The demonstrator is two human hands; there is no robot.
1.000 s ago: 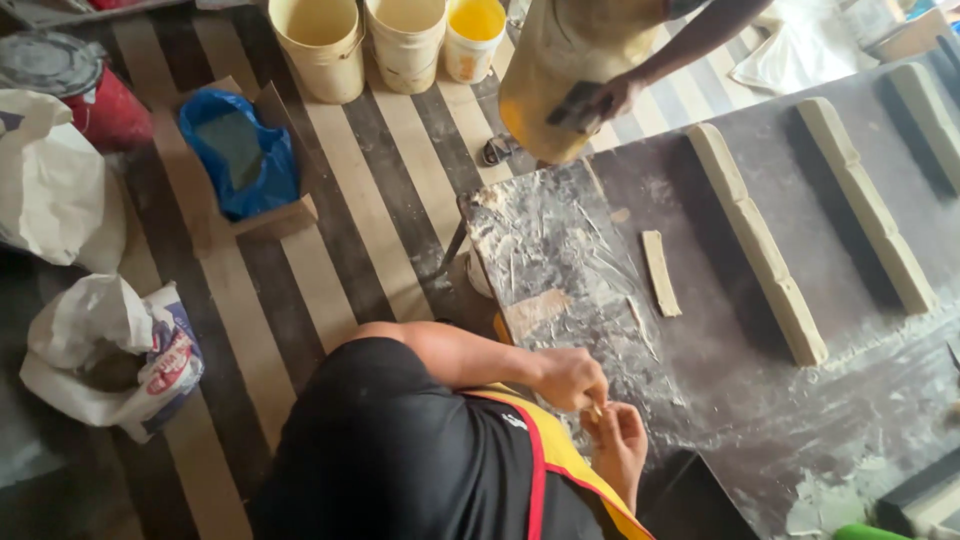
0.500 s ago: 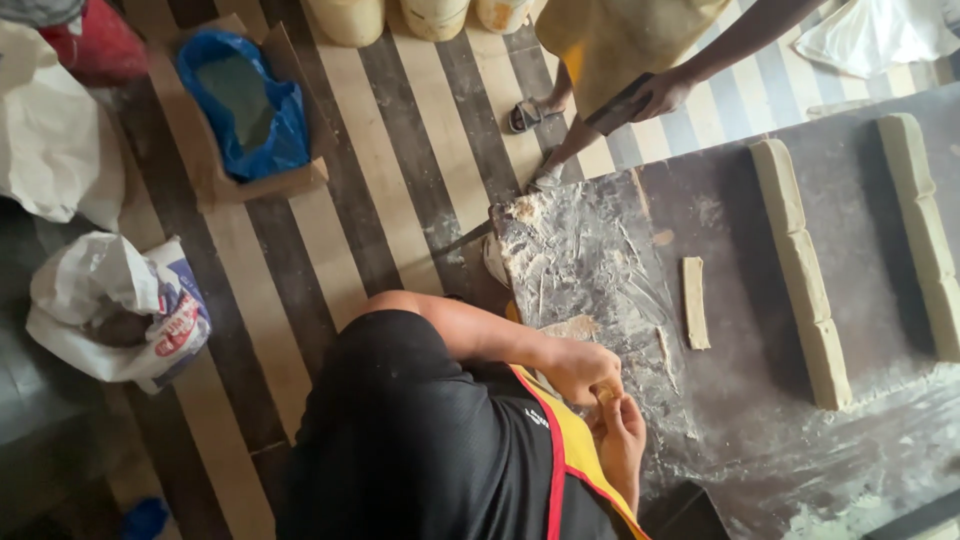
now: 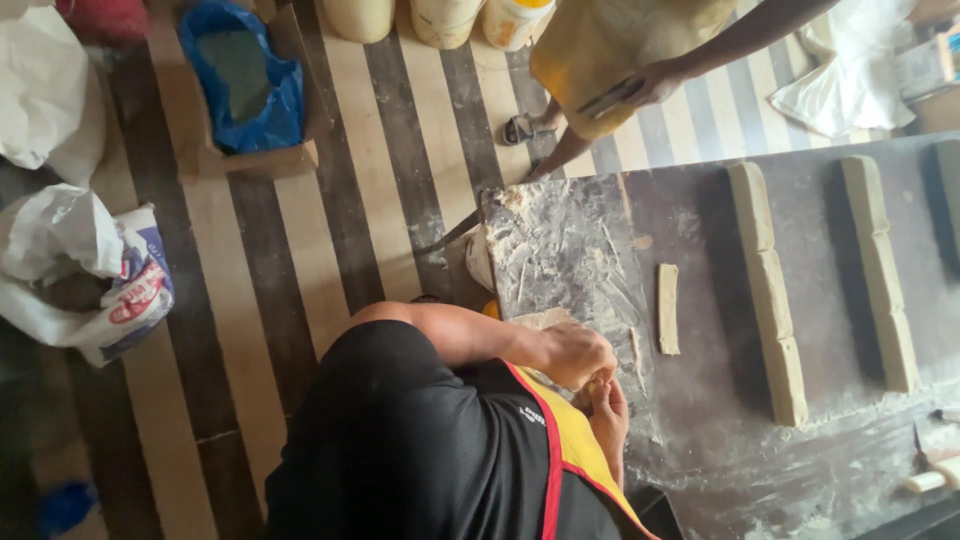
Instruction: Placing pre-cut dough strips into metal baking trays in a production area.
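My left hand (image 3: 578, 352) and my right hand (image 3: 610, 420) meet at the near edge of a dark, floured table (image 3: 700, 400). Both are closed together on a small pale piece of dough (image 3: 596, 384), mostly hidden by my fingers. A flat scrap of dough (image 3: 540, 319) lies just beside my left wrist. A short dough strip (image 3: 668, 308) rests on the table beyond my hands. Past that strip stretch two long rows of dough bars (image 3: 768, 290) (image 3: 880, 270). I wear a black shirt and a yellow apron with red trim.
Another person in a yellow apron stands at the table's far corner, a hand (image 3: 650, 85) holding a dark tool. A knife (image 3: 458, 231) sticks out from the table edge. On the striped floor are a blue-lined box (image 3: 245, 90), white bags (image 3: 90, 270) and buckets (image 3: 440, 18).
My hands stay together on the dough at the table edge. The view has shifted, so the floor things slid up and left. The other person's hand has moved along the table corner.
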